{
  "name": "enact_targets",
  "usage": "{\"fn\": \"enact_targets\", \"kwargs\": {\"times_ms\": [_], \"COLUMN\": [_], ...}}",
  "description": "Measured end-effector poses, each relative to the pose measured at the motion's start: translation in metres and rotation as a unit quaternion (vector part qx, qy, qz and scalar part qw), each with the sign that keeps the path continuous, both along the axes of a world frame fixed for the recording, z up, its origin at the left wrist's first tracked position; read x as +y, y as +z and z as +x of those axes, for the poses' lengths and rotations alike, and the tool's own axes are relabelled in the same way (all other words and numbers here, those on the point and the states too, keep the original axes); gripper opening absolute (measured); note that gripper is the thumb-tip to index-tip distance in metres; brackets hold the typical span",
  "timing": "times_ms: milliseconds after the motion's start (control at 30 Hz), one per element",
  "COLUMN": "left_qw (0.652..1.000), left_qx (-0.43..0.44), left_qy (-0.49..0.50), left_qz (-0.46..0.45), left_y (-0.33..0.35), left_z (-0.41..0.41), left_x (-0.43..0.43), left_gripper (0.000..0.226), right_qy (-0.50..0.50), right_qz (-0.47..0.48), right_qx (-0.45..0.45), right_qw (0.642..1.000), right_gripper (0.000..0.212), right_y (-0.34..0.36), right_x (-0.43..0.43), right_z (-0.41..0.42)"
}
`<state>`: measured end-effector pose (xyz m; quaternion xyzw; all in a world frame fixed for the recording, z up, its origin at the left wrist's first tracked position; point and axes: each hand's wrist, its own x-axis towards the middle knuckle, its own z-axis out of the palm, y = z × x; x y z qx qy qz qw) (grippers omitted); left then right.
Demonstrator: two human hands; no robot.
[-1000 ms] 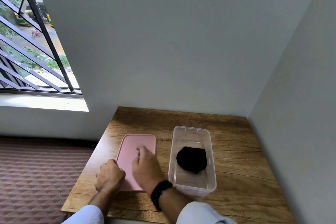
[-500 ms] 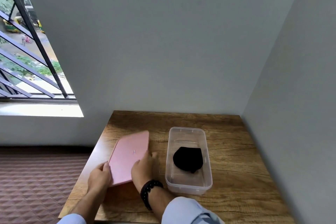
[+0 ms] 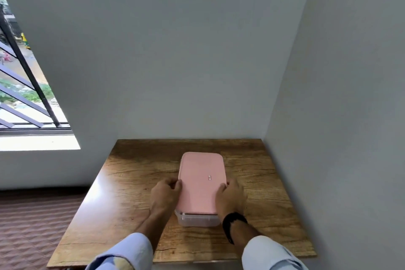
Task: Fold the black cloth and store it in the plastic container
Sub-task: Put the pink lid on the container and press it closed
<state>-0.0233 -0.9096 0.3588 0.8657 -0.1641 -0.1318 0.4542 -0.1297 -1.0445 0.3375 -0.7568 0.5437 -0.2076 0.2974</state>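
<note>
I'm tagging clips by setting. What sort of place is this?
Probably a room in a home: a wooden table pushed into a corner of plain grey walls, beside a barred window overlooking a street.

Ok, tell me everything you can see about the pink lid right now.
The pink lid is a flat rounded rectangle that looks like matte plastic, with a small mark near its middle. It lies on the clear plastic container, long side running away from the person, on the wooden table. The left hand grips its left edge and the right hand its right edge. Whether it is snapped shut cannot be told.
</note>
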Motion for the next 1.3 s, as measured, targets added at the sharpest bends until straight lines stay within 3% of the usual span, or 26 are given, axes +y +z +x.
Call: {"fn": "enact_targets", "kwargs": {"times_ms": [133,367,567,800,967,1167,1300], "left_qw": [0.999,0.998,0.993,0.995,0.988,0.98,0.984], "left_qx": [-0.002,0.04,0.093,-0.012,-0.047,-0.074,-0.064], "left_qy": [0.029,0.017,0.027,-0.046,-0.08,-0.103,-0.096], "left_qz": [0.018,0.048,0.06,0.091,0.123,0.154,0.133], "left_y": [-0.001,-0.011,-0.015,-0.01,-0.029,-0.034,-0.033], "left_z": [-0.003,0.004,0.01,0.045,0.062,0.068,0.065], "left_x": [-0.005,-0.007,-0.022,-0.046,-0.054,-0.058,-0.057], "left_gripper": [0.03,0.025,0.027,0.058,0.058,0.061,0.061], "right_qy": [0.016,0.046,0.079,0.132,0.126,0.119,0.129], "right_qz": [0.055,0.038,0.047,0.06,0.05,0.042,0.123], "right_qx": [-0.013,0.014,0.012,0.015,0.071,0.01,-0.045], "right_qw": [0.998,0.998,0.996,0.989,0.988,0.992,0.983], "right_gripper": [0.02,0.015,0.023,0.026,0.036,0.04,0.041], "right_y": [-0.007,-0.015,-0.024,-0.019,-0.014,-0.012,-0.009], "right_x": [-0.002,-0.01,-0.012,-0.022,-0.048,-0.073,-0.079], "right_z": [-0.002,0.004,0.003,-0.002,0.034,0.08,0.081]}}
